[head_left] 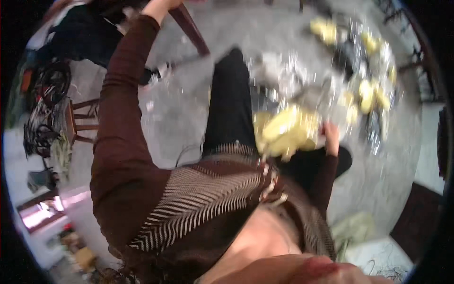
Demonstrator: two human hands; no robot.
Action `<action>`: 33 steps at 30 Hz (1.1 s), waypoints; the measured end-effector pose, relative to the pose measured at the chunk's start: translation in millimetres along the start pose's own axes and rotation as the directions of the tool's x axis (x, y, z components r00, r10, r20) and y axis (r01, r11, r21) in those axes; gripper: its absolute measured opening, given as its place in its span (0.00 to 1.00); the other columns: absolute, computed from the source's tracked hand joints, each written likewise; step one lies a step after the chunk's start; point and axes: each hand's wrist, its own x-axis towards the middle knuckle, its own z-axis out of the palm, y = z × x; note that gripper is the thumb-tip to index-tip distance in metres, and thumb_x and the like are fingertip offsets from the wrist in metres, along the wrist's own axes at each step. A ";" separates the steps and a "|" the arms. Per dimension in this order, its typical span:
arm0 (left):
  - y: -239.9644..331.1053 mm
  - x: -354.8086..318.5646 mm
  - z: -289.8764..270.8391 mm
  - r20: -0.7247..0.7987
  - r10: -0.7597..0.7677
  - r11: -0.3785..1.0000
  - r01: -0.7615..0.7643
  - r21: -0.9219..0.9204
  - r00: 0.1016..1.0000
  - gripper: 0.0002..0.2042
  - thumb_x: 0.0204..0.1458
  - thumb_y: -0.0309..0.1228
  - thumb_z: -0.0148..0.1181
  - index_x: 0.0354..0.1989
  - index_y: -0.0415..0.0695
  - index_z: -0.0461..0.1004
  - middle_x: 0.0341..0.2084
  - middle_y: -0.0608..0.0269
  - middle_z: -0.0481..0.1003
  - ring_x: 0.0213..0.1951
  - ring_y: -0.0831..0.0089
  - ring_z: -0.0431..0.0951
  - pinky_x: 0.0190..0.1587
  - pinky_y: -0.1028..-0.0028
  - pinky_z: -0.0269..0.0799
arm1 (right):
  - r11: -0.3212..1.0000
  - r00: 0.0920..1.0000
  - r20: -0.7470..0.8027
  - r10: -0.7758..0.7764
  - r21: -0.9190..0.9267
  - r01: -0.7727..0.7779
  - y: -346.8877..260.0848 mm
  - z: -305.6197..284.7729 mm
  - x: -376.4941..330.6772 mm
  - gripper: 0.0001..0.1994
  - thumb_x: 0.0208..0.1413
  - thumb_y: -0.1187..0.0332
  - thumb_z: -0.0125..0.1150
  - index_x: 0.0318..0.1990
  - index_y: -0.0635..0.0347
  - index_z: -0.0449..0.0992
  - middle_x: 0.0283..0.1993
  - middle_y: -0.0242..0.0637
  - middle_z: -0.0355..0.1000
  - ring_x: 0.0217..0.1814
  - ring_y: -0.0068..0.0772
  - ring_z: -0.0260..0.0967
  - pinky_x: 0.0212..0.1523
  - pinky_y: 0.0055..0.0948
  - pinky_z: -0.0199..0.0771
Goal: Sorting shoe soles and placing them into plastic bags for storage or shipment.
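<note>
- Nearest the camera, the person's dark maroon top with a pale striped panel (198, 199) fills the lower middle of the view, and dark trousers (229, 104) run upward from it.
- The right hand (331, 137) sits just right of a blurred yellow bundle (286, 130) and touches its right edge; the fingers seem curled onto it, but motion blur hides how firm the hold is.
- Beyond the bundle, more yellow pieces (366, 94) lie scattered among shiny, clear wrapping (302, 75) on the grey floor (179, 113).
- The left arm reaches far up and left in its maroon sleeve (123, 94); the left hand (158, 7) meets a dark reddish wooden bar (191, 28) at the top edge, cut off, so I cannot tell its grasp.
- Far left, tangled cables (45, 104) and a wooden stool (82, 120).
</note>
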 end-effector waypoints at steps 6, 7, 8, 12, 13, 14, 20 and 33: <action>-154.2 91.3 159.7 0.221 -0.263 0.919 0.314 -0.239 0.939 0.11 0.48 0.36 0.52 0.34 0.42 0.70 0.20 0.65 0.68 0.18 0.74 0.64 0.18 0.76 0.60 | 0.947 0.943 0.109 0.315 0.037 -0.320 20.6 85.1 31.4 0.13 0.52 0.64 0.46 0.40 0.62 0.70 0.24 0.34 0.69 0.18 0.21 0.63 0.17 0.20 0.64; -177.1 97.6 198.9 0.152 -0.240 0.904 0.278 -0.326 0.959 0.10 0.48 0.36 0.53 0.32 0.43 0.70 0.19 0.65 0.68 0.17 0.73 0.64 0.18 0.75 0.60 | 0.937 0.929 0.117 0.350 -0.050 -0.347 37.1 95.3 32.0 0.14 0.51 0.64 0.46 0.41 0.62 0.69 0.25 0.34 0.69 0.18 0.21 0.64 0.17 0.20 0.65; -220.2 109.2 214.5 0.188 -0.393 0.890 0.424 -0.167 0.900 0.08 0.47 0.35 0.52 0.31 0.44 0.69 0.19 0.65 0.67 0.18 0.73 0.65 0.18 0.74 0.61 | 0.935 0.921 0.165 0.353 -0.100 -0.341 34.6 116.0 33.5 0.14 0.51 0.64 0.46 0.41 0.62 0.69 0.25 0.35 0.70 0.19 0.22 0.65 0.18 0.20 0.65; -326.6 78.0 343.6 0.332 -0.014 0.993 -0.025 0.113 0.943 0.16 0.46 0.35 0.55 0.38 0.34 0.69 0.29 0.59 0.74 0.33 0.67 0.73 0.38 0.72 0.67 | 0.902 0.896 0.169 0.411 -0.219 -0.373 79.9 138.7 18.4 0.15 0.50 0.63 0.49 0.42 0.63 0.69 0.25 0.37 0.70 0.21 0.24 0.67 0.19 0.22 0.66; -363.6 59.6 359.7 0.220 -0.217 0.957 0.163 0.240 0.951 0.17 0.46 0.36 0.55 0.38 0.33 0.69 0.30 0.59 0.74 0.33 0.67 0.73 0.38 0.72 0.66 | 0.902 0.893 0.181 0.413 -0.215 -0.374 84.4 146.3 20.1 0.15 0.50 0.63 0.49 0.42 0.63 0.69 0.25 0.37 0.70 0.21 0.24 0.67 0.19 0.22 0.66; -397.0 45.7 375.3 0.086 -0.400 0.873 0.350 0.340 0.913 0.18 0.47 0.37 0.55 0.38 0.33 0.68 0.32 0.58 0.73 0.32 0.67 0.72 0.39 0.72 0.65 | 0.917 0.917 0.196 0.348 -0.272 -0.290 89.1 153.2 23.1 0.15 0.50 0.63 0.49 0.42 0.63 0.69 0.25 0.37 0.71 0.21 0.24 0.67 0.19 0.22 0.66; -495.3 -20.3 363.8 -0.128 -0.796 0.603 0.757 -0.251 0.591 0.28 0.39 0.44 0.58 0.40 0.30 0.66 0.38 0.50 0.71 0.38 0.61 0.71 0.45 0.68 0.64 | 0.966 0.946 0.282 0.160 -0.241 -0.092 78.1 189.2 45.6 0.16 0.49 0.62 0.50 0.42 0.64 0.69 0.27 0.38 0.71 0.22 0.26 0.68 0.22 0.23 0.68; -232.1 -54.3 455.9 0.312 -0.677 -0.069 0.365 -0.928 0.666 0.08 0.48 0.28 0.52 0.35 0.38 0.68 0.32 0.59 0.72 0.34 0.64 0.73 0.37 0.63 0.70 | 0.644 0.873 0.106 0.475 0.635 -0.427 19.9 139.0 28.1 0.25 0.47 0.60 0.57 0.47 0.71 0.61 0.28 0.35 0.69 0.32 0.23 0.67 0.22 0.25 0.69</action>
